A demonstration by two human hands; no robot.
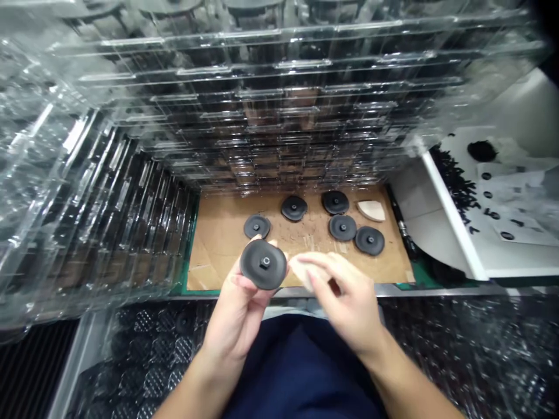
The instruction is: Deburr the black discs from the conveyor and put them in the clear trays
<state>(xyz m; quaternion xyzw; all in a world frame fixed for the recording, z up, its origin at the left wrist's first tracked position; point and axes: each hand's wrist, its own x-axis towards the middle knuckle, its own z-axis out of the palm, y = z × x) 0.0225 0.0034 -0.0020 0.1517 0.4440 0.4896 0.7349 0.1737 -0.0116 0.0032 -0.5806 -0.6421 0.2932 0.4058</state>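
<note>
Held in my left hand (238, 311) is a black disc-shaped part (273, 270) with a raised hub at its centre, its broad face turned up toward me. My right hand (345, 297) pinches a pale, cream-coloured pad (301, 270) close to the disc's right edge; whether the two touch I cannot tell. Beyond my hands several similar black discs lie on a sheet of brown cardboard (218, 256), among them one at the left (257, 226) and one at the right (370, 240). A second cream pad (371, 210) rests near the cardboard's far right corner.
Stacked clear plastic trays (271, 87) rise behind the cardboard, and more trays (144, 192) stand along the left. To the right, a white bin (454, 215) holds small black parts (454, 180) and printed sheets. Trays with dark round parts (148, 361) sit below at the left.
</note>
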